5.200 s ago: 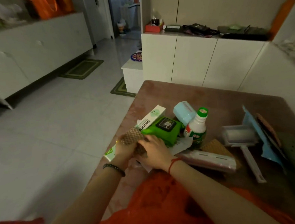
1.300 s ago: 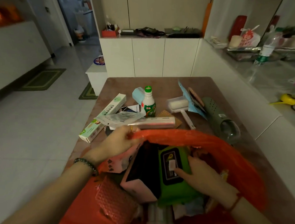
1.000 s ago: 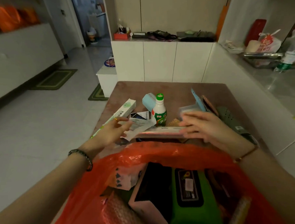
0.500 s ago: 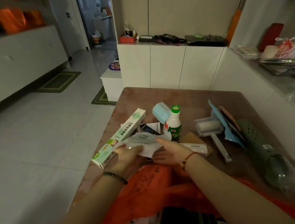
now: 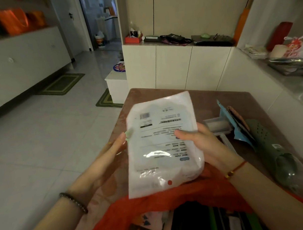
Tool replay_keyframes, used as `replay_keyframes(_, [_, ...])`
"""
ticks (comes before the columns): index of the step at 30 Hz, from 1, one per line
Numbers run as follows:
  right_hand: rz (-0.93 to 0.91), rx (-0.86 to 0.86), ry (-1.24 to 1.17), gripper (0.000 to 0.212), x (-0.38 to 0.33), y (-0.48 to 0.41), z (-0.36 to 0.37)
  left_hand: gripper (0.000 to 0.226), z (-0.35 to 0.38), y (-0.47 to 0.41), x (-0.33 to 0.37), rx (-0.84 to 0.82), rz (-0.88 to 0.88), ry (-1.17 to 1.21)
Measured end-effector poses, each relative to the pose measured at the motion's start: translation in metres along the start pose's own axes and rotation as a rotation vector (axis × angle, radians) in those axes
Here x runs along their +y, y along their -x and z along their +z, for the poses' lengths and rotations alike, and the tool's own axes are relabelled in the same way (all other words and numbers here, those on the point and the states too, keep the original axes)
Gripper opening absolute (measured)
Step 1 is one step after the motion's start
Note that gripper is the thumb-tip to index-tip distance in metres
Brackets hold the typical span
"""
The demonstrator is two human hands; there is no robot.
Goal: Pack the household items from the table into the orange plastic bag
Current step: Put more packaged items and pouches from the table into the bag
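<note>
table still has a few bits on it; orange plastic bag gapes right under me, partly full; white plastic pouch is up over its mouth, my right hand gripping one edge, left hand steadying the other; guess I just lower it in next
</note>
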State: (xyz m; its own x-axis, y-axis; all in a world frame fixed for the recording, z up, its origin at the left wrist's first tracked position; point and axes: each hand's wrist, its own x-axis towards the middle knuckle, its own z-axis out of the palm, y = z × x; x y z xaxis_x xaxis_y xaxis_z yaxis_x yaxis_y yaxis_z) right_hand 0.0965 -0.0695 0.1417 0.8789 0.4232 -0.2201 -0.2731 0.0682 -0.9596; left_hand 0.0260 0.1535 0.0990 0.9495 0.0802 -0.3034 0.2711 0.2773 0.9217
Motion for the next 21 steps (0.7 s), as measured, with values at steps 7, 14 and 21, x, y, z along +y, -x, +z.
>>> replay_keyframes(7, [0.049, -0.049, 0.149, 0.026, -0.007, -0.024, 0.023, 0.041, -0.007, -0.005, -0.007, -0.003, 0.012, 0.369])
replay_keyframes(14, [-0.002, 0.106, 0.971, 0.063, 0.056, -0.123, -0.015, 0.034, -0.085, -0.026, -0.015, 0.545, 0.089, 0.311])
replay_keyframes(21, [0.056, -0.167, 1.395, 0.055, 0.104, -0.157, -0.001, 0.011, -0.082, -0.042, -0.036, 0.538, -0.054, 0.211])
